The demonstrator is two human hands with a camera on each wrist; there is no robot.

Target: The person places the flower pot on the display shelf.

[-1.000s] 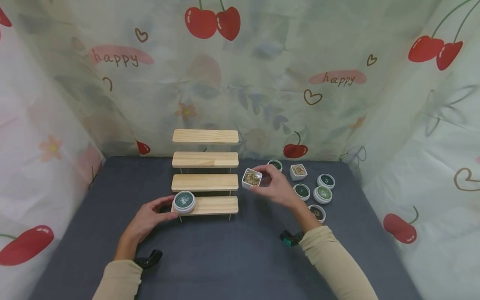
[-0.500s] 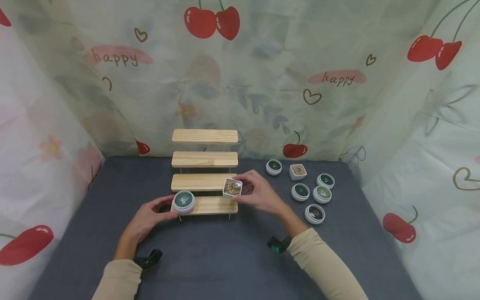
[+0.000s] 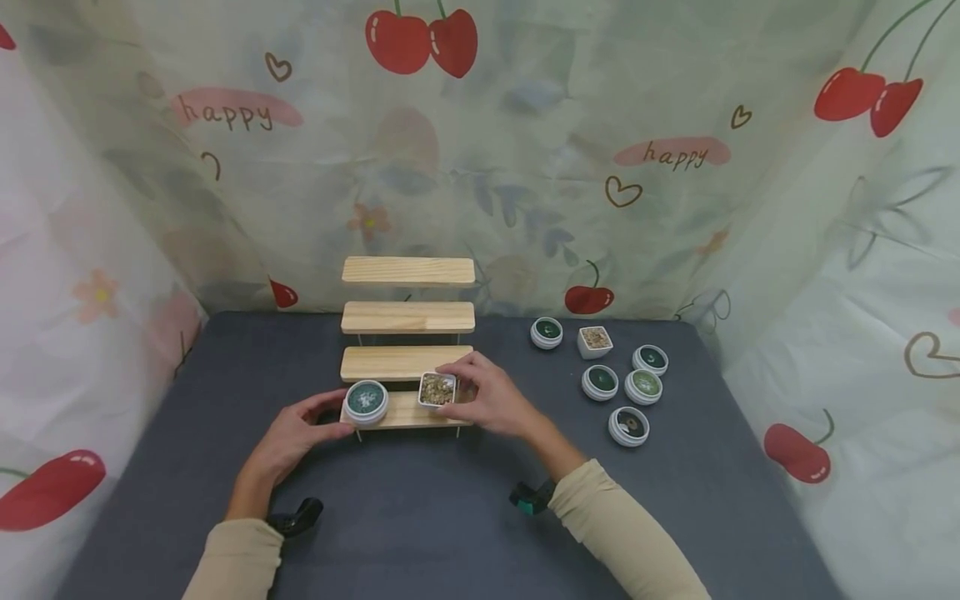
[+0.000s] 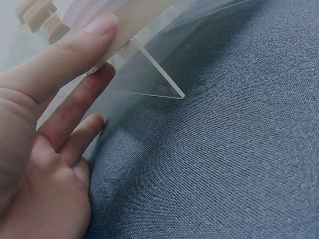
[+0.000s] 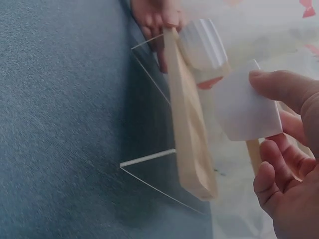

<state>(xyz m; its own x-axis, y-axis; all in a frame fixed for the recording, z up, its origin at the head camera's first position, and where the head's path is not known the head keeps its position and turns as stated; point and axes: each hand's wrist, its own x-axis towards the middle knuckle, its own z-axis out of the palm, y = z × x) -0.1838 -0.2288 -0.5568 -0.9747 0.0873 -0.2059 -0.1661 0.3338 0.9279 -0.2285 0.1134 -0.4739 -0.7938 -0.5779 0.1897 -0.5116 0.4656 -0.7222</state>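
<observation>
My left hand holds the left end of the lowest shelf of a four-tier wooden display stand, thumb on the board and a finger below it in the left wrist view. Beside those fingertips a round white jar with a teal-green, white-flecked top sits on that shelf. My right hand pinches a small square white pot of greenish-tan granules between thumb and fingers. The pot hangs upright above the right half of the shelf, a gap showing between it and the board in the right wrist view.
Several round white jars with green or dark tops stand on the grey cloth at the right, with another square pot among them. The upper shelves rise behind on thin clear supports. Printed curtains enclose the table.
My right hand has carried the square pot leftward from beside the stand to over the lowest shelf. My left hand and the round jar by it have stayed in place.
</observation>
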